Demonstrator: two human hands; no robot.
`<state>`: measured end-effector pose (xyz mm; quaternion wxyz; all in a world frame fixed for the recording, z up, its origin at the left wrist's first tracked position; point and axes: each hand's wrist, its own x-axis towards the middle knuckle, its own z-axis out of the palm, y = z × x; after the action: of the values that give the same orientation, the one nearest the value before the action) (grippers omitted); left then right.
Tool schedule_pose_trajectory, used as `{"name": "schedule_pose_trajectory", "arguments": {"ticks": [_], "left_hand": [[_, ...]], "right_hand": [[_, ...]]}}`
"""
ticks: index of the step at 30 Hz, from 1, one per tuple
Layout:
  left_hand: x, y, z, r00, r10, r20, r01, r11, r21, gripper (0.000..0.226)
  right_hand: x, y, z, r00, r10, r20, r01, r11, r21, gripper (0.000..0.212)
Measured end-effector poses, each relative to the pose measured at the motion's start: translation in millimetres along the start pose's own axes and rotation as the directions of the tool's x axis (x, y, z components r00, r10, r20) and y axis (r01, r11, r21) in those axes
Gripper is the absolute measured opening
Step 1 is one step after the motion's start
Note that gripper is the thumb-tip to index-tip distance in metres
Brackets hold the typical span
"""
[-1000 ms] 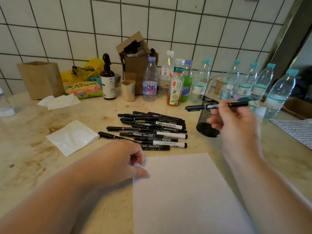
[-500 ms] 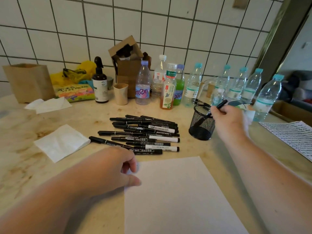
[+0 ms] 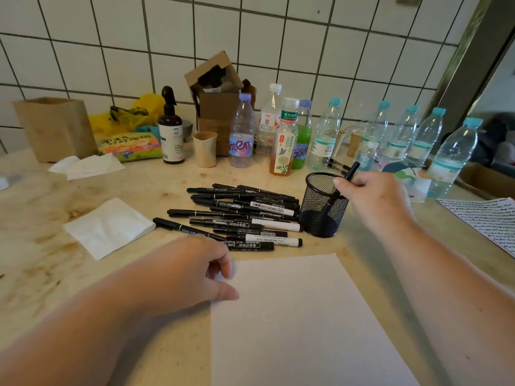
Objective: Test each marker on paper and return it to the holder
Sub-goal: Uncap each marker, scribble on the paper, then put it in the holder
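Observation:
A black mesh holder (image 3: 320,215) stands right of centre on the counter. My right hand (image 3: 373,199) grips a black marker (image 3: 351,169) that slants down into the holder, its lower part visible through the mesh. A pile of several black and white markers (image 3: 242,215) lies just left of the holder. A blank white sheet of paper (image 3: 303,324) lies in front of me. My left hand (image 3: 192,268) rests with curled fingers on the sheet's left edge, its thumb touching the paper.
A folded white napkin (image 3: 108,227) lies left of the markers. Several bottles (image 3: 281,137), a small cup (image 3: 205,148), a spray bottle (image 3: 170,129) and cardboard boxes (image 3: 220,107) line the tiled back wall. A written sheet (image 3: 490,218) lies at the right edge.
My right hand carried the marker from level above the holder down into it, tip end first. The left hand stayed on the paper's edge. The view shifted slightly.

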<state>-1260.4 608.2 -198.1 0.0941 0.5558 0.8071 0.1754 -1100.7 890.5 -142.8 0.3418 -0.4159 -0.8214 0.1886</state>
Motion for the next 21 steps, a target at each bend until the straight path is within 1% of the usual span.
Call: {"name": "schedule_pose_trajectory", "arguments": {"ticks": [2,4,7,9,10,11,12,13,14,15,16,18,21], "left_hand": [[0.2,-0.4,0.2,1.0,-0.004,-0.002,0.004,1.0,-0.018,0.043],[0.4,-0.2,0.0,1.0,-0.007,-0.002,0.007,1.0,-0.025,0.042],[0.5,0.0,-1.0,1.0,-0.005,-0.004,0.005,1.0,-0.019,0.042],[0.8,-0.5,-0.7,1.0,-0.009,-0.003,0.009,1.0,-0.014,0.042],[1.1,-0.7,-0.5,1.0,-0.012,-0.004,0.012,1.0,-0.008,0.042],[1.2,-0.8,-0.3,1.0,-0.013,-0.01,0.013,1.0,0.0,0.042],[1.5,-1.3,-0.6,1.0,-0.015,-0.023,0.015,1.0,0.012,0.042],[1.7,-2.0,-1.1,0.999,-0.019,-0.04,0.02,0.999,0.028,0.041],[1.7,-2.7,-1.9,0.998,-0.027,-0.057,0.029,0.999,0.046,0.041],[2.0,-3.5,-2.7,0.997,-0.037,-0.073,0.041,0.997,0.059,0.04],[2.0,-4.4,-3.0,0.995,-0.047,-0.085,0.052,0.997,0.065,0.038],[2.4,-5.5,-2.7,0.992,-0.074,-0.105,0.081,0.994,0.071,0.036],[2.7,-6.7,-3.9,0.982,-0.085,-0.168,0.099,0.992,0.078,0.031]], "right_hand": [[-3.3,-3.2,-0.5,1.0,-0.026,0.011,0.026,0.999,-0.019,0.036],[-7.8,-4.4,-0.6,0.999,-0.04,-0.011,0.04,0.999,-0.004,0.036],[-25.4,-8.2,-0.3,0.985,-0.086,-0.15,0.103,0.988,0.114,0.042],[-43.1,-15.1,2.5,0.958,-0.178,-0.224,0.219,0.96,0.172,0.032],[-50.2,-19.2,5.8,0.954,-0.224,-0.197,0.262,0.945,0.194,0.024],[-55.6,-23.7,10.5,0.958,-0.266,-0.106,0.284,0.933,0.22,0.016],[-60.4,-28.1,16.5,0.951,-0.307,0.042,0.29,0.929,0.232,0.012],[-65.2,-32.0,23.7,0.916,-0.346,0.202,0.304,0.929,0.212,0.012],[-70.1,-34.9,31.4,0.867,-0.372,0.332,0.33,0.927,0.177,0.012],[-74.3,-37.0,39.2,0.824,-0.386,0.414,0.359,0.922,0.146,0.009],[-78.0,-38.4,46.3,0.795,-0.4,0.456,0.384,0.914,0.133,0.007],[-83.6,-37.9,59.0,0.764,-0.42,0.49,0.431,0.897,0.097,0.013],[-87.9,-37.2,69.3,0.778,-0.39,0.492,0.434,0.9,0.026,0.017]]}}
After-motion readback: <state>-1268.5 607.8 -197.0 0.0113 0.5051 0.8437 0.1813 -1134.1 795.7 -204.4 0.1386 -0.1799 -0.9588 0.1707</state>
